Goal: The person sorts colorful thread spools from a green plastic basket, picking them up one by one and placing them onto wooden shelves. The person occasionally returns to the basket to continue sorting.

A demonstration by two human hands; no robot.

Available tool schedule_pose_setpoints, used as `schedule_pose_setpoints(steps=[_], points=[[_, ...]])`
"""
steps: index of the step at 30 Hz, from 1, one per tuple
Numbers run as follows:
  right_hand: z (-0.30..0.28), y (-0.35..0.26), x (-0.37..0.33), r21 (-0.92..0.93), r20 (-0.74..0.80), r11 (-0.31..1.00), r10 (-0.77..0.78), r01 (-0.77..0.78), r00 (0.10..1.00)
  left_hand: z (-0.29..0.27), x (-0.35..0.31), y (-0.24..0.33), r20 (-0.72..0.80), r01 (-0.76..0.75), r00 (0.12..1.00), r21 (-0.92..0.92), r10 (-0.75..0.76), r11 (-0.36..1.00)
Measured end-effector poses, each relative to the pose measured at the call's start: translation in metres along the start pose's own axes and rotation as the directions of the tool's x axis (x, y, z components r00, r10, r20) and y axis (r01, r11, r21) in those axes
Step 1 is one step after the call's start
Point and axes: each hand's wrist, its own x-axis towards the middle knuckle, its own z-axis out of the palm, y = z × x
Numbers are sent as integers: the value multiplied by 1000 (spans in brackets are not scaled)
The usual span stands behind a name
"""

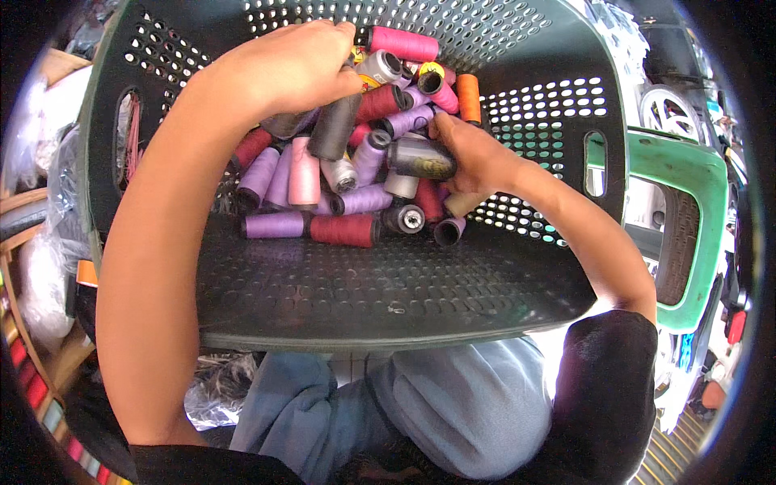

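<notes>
A dark perforated plastic basket (388,327) holds a heap of thread spools. My left hand (311,69) reaches over the heap from the left, its fingers closed round the top of a dark grey thread spool (335,128). On the right, my right hand (473,153) grips the end of a black thread spool (420,158); part of its fingers is hidden. Around them lie several purple spools (364,199), dark red spools (343,229), a light pink spool (304,171) and a bright pink spool (404,43). An orange spool (469,97) stands against the far right.
The basket's near wall rises just before my knees (461,404). Right of the basket is a green plastic stool or frame (699,226). Clear plastic bags (48,267) crowd the left side, with rows of coloured spools (28,376) on a wooden rack below.
</notes>
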Motion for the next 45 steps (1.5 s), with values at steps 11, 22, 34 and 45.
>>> schedule_pose_setpoints(steps=[11, 22, 34, 45], points=[[-33, -37, 16, 347, 3, 934, 94, -89, 996, 6, -1, -5, 192, 0, 981, -66, 13, 998], [-23, -21, 15, 224, 38, 974, 13, -22, 999, 10, 0, -11, 279, 58, 959, -23, -49, 998], [-5, -53, 16, -43, -157, 994, -106, 100, 982, 15, -4, -11, 202, -4, 979, 3, 3, 1000], [-6, -60, 16, -9, -167, 997, -80, 80, 983, 12, -4, -10, 238, 39, 970, 17, -41, 999]])
